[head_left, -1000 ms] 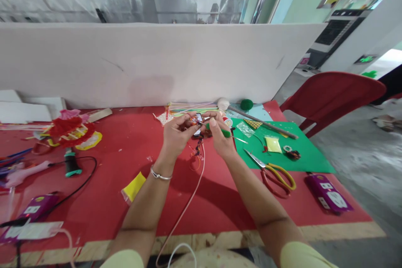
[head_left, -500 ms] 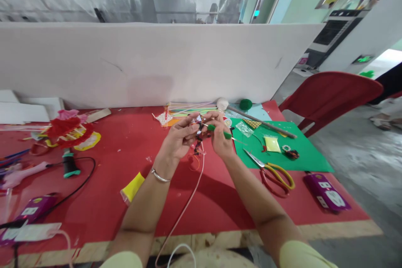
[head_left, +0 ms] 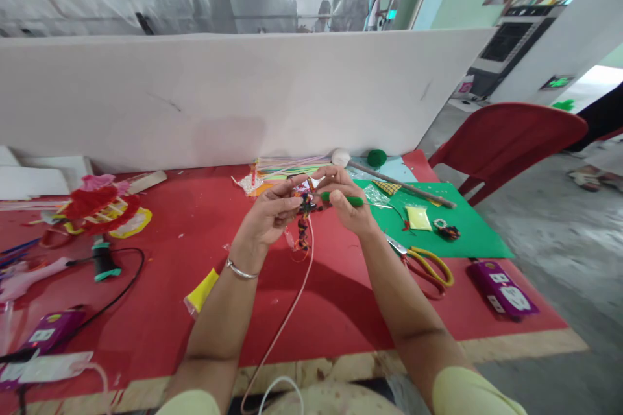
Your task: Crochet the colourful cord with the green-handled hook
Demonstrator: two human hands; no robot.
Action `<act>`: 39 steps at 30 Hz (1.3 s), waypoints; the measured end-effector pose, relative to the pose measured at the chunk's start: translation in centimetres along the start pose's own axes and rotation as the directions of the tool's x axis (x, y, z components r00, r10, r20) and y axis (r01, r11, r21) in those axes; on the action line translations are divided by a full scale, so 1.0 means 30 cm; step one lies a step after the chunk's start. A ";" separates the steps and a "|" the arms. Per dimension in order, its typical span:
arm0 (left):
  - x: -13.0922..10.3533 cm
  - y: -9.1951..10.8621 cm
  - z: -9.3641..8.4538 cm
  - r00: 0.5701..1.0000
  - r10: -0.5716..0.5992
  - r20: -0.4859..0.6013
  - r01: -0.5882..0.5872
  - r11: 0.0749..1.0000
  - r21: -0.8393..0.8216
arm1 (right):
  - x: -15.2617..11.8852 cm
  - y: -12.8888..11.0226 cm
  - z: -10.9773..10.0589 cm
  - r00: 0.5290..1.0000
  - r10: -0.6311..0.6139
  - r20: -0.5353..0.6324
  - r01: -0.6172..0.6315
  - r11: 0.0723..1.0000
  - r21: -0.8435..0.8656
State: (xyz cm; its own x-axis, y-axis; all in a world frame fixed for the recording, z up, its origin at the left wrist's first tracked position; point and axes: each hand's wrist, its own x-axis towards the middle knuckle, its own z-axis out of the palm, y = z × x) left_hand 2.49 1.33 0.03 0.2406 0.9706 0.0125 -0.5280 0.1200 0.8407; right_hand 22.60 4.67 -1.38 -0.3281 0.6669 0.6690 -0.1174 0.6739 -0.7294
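Note:
A small dark multicoloured braided piece (head_left: 302,232) hangs down over the middle of the red table, between my two hands. My left hand (head_left: 273,211) pinches its upper part from the left, and a silver bracelet (head_left: 242,270) circles that wrist. My right hand (head_left: 351,207) is wrapped round the green handle of a thin tool (head_left: 356,201), whose tip is too small to make out. The fingers of both hands nearly meet above the braided piece. A pink cord (head_left: 302,288) runs from just below it down to the table's front edge.
On the green sheet (head_left: 479,237) at the right lie scissors (head_left: 433,267), a yellow packet (head_left: 418,218) and a grey stick (head_left: 413,188). A purple box (head_left: 503,290) is near the right edge. At the left are a red craft figure (head_left: 100,204), a glue gun (head_left: 39,275) and a yellow bag (head_left: 202,290).
The braided piece now hangs lower and more visibly between my hands. My right hand has turned slightly, with the green handle more level. The whole view has shifted a little.

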 end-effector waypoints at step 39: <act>-0.012 0.032 0.003 0.993 0.054 -0.106 -0.049 0.997 0.053 | 0.005 -0.004 -0.045 0.975 -0.200 0.099 0.217 0.949 -0.229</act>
State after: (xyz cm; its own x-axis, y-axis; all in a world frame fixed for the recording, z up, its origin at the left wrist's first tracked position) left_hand 1.97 1.07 0.87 0.1244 0.9922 0.0007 -0.4952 0.0614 0.8666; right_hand 23.82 5.12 -0.99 -0.3892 0.4842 0.7836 0.0318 0.8572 -0.5139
